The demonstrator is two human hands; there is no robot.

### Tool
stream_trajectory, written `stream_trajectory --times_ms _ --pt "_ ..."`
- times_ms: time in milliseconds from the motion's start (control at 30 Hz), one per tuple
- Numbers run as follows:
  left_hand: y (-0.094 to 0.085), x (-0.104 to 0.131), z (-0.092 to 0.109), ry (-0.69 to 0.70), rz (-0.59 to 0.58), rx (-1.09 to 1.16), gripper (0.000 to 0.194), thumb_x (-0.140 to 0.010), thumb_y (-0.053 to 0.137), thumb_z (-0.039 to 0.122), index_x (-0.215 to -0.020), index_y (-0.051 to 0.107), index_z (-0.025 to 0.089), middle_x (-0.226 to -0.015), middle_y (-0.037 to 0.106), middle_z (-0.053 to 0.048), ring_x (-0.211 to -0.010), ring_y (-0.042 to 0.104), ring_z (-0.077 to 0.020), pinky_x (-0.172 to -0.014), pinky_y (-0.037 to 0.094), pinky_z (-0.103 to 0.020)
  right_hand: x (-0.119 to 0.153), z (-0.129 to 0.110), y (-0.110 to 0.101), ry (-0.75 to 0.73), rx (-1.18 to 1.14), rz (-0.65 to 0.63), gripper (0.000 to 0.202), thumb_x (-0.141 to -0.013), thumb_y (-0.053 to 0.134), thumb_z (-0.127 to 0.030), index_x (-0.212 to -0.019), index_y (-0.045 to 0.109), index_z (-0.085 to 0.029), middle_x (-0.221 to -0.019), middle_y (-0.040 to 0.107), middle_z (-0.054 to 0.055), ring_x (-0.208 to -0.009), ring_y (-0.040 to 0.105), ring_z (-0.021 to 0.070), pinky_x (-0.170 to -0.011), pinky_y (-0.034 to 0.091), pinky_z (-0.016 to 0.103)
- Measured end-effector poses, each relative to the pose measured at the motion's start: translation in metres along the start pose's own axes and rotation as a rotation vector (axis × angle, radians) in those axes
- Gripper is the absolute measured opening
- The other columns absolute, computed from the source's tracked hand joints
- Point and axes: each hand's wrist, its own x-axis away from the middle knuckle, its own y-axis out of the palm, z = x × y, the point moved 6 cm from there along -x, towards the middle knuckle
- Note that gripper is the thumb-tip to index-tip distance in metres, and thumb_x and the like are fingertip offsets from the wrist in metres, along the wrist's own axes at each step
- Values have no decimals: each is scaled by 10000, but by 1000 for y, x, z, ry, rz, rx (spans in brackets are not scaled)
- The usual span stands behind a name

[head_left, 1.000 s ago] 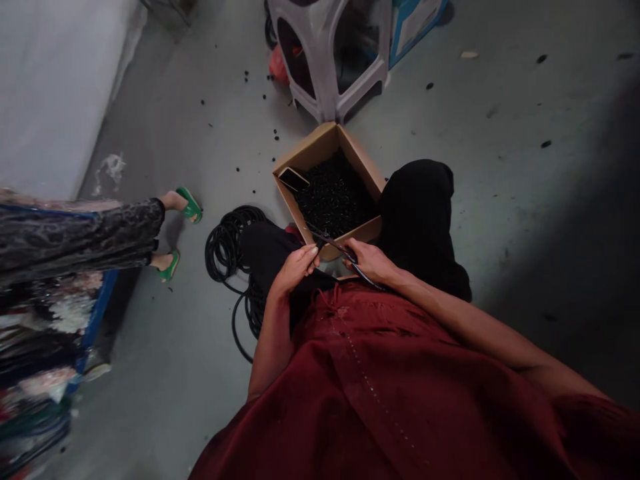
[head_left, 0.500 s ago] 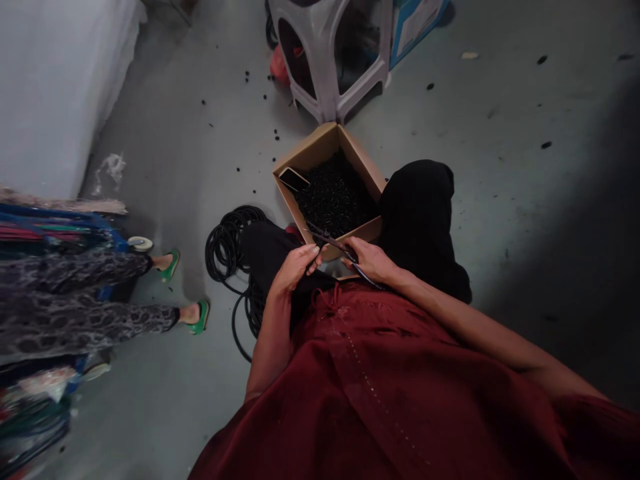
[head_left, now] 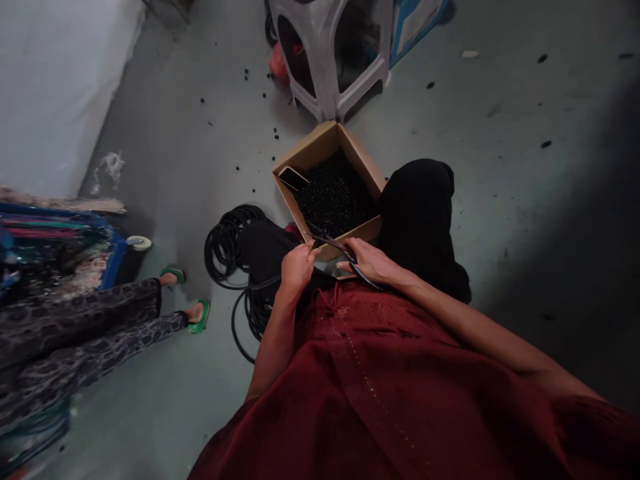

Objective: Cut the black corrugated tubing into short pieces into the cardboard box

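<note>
My left hand (head_left: pixel 299 265) is closed on a black cord (head_left: pixel 265 283) that runs back toward the coils beside my knee. My right hand (head_left: pixel 369 259) is wrapped round dark scissors (head_left: pixel 333 244), whose blades point up and left over the near edge of a cardboard box (head_left: pixel 365 231). The blades lie close to my left fingertips; whether they touch the cord I cannot tell. Many small black pieces (head_left: pixel 335 197) fill the box between my knees. A dark rectangular object with a light rim (head_left: pixel 294 179) leans in its left corner.
Coils of black cord (head_left: pixel 225 250) lie left of my knee. A grey plastic stool (head_left: pixel 327 100) stands beyond the box, with a blue box (head_left: pixel 415 27) beside it. At the left, a person's legs in green sandals (head_left: pixel 200 317) stand near blue crates (head_left: pixel 117 257).
My left hand has turned and closed more, and cord now shows to its left. The other person's legs have shifted downward in view, uncovering more of the blue crate.
</note>
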Motion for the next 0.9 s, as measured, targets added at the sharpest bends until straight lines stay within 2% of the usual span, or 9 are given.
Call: stream_trajectory --times_ms 133,267,600,900 --pt "0 3 8 23 -8 -157 392 -963 396 293 -1285 578 163 -1162 680 -101 -1020 653 -218 -850 484 -271 0 -1 0 -3 -3 3 512 -852 523 -533 -1208 485 -167 -1136 576 135 -999 564 267 -840 439 364" --pt "0 5 12 29 -9 -201 399 -970 375 303 -1290 565 160 -1148 676 -112 -1014 652 -215 -824 485 -270 -2 1 2 8 27 3 483 -867 498 -530 -1188 481 -169 -1116 582 134 -977 569 266 -823 439 363" --pt "5 0 6 34 3 -46 381 -957 414 285 -1255 590 128 -1179 665 -149 -1082 619 -250 -904 444 -307 -8 8 6 -16 97 19 349 -895 468 -436 -1125 505 -176 -1077 628 125 -897 594 235 -749 414 307" --pt "3 -9 4 13 -9 -57 347 -958 405 314 -1183 623 164 -1064 685 -144 -985 641 -251 -806 435 -287 -14 12 6 58 159 55 285 -885 467 -403 -1082 528 -207 -1003 677 100 -815 616 220 -638 355 272"
